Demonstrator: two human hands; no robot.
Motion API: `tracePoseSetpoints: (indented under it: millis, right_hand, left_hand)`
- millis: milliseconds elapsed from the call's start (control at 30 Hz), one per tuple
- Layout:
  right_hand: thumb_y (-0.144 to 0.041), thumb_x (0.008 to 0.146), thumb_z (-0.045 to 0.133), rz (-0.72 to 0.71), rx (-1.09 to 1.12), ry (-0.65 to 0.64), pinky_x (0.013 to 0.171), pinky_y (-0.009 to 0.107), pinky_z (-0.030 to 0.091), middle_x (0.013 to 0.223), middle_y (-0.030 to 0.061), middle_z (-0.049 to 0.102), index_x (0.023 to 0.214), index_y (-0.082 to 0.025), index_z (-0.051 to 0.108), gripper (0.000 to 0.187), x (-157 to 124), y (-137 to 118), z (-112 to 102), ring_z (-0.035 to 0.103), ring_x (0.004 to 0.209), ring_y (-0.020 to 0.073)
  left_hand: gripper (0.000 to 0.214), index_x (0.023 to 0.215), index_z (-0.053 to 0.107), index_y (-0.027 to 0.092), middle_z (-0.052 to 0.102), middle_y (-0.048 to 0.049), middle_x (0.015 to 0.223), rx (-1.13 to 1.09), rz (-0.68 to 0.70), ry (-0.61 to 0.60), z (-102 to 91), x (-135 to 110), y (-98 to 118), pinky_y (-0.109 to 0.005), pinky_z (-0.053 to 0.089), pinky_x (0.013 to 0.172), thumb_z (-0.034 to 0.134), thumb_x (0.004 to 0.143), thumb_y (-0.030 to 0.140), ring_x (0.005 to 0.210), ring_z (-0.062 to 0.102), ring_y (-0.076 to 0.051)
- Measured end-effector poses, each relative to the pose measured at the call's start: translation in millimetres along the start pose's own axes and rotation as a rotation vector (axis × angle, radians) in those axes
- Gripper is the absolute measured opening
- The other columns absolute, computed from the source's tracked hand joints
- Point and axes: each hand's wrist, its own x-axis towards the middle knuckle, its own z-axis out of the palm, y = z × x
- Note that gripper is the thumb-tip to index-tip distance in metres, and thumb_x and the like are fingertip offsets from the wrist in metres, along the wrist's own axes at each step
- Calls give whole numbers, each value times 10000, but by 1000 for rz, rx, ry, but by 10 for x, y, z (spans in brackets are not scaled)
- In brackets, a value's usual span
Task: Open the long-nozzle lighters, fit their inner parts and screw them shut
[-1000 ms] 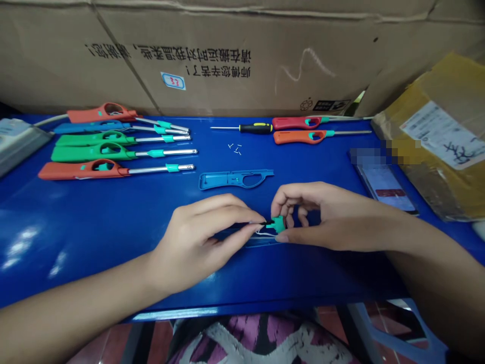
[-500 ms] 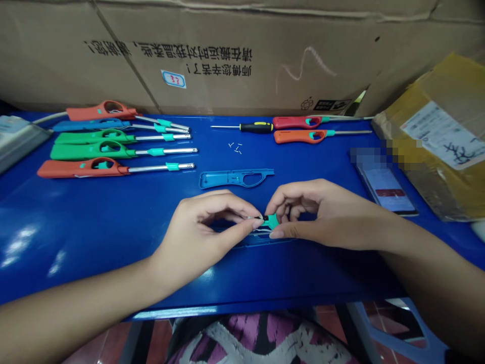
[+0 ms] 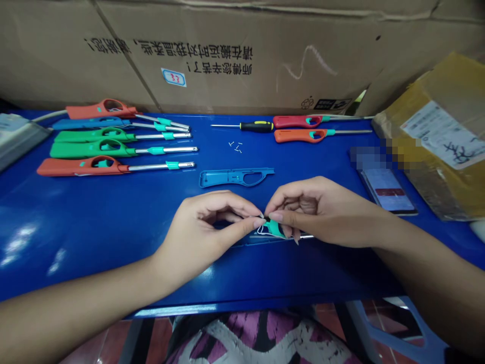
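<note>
My left hand (image 3: 206,230) and my right hand (image 3: 318,210) meet fingertip to fingertip over the blue table (image 3: 94,217). Between them they pinch a small teal plastic part (image 3: 275,228) with thin white wires hanging from it. My left thumb and forefinger close on its left end, where something small and dark was visible earlier. My right fingers cover its top. Under my hands lies a blue lighter half with a metal rod (image 3: 305,236), mostly hidden. A separate blue lighter shell (image 3: 235,177) lies open just behind my hands.
Several assembled long-nose lighters (image 3: 113,149) lie in a row at the back left; two red ones (image 3: 303,129) and a screwdriver (image 3: 246,126) at the back middle. Small screws (image 3: 235,147) lie loose. A phone (image 3: 386,189) and a wrapped parcel (image 3: 443,136) sit right; cardboard boxes (image 3: 242,50) wall the back.
My right fingers have rolled over the teal part, which now sits lower and tilted. My fingertips have come closer together. A metal rod now shows under my right hand.
</note>
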Motion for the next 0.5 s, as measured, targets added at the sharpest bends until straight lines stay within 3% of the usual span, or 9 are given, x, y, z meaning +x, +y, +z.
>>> tracePoseSetpoints:
  millis: [200, 500]
  right_hand:
    - [-246, 897, 656, -46, -1, 69, 503, 204, 467, 660, -22, 629, 894, -201, 695, 59, 18, 1, 22, 558, 557, 87]
    - [-237, 907, 665, -72, 59, 54, 560, 209, 488, 681, -40, 640, 870, -219, 617, 64, 15, 11, 53, 592, 592, 88]
  left_hand:
    - [107, 817, 771, 186, 775, 21, 798, -50, 2, -20, 4, -1, -11, -107, 599, 693, 805, 774, 94, 718, 732, -79]
    - [110, 799, 766, 181, 757, 38, 766, -52, -3, 45, 23, -48, 50, -57, 578, 663, 802, 772, 81, 687, 715, -50]
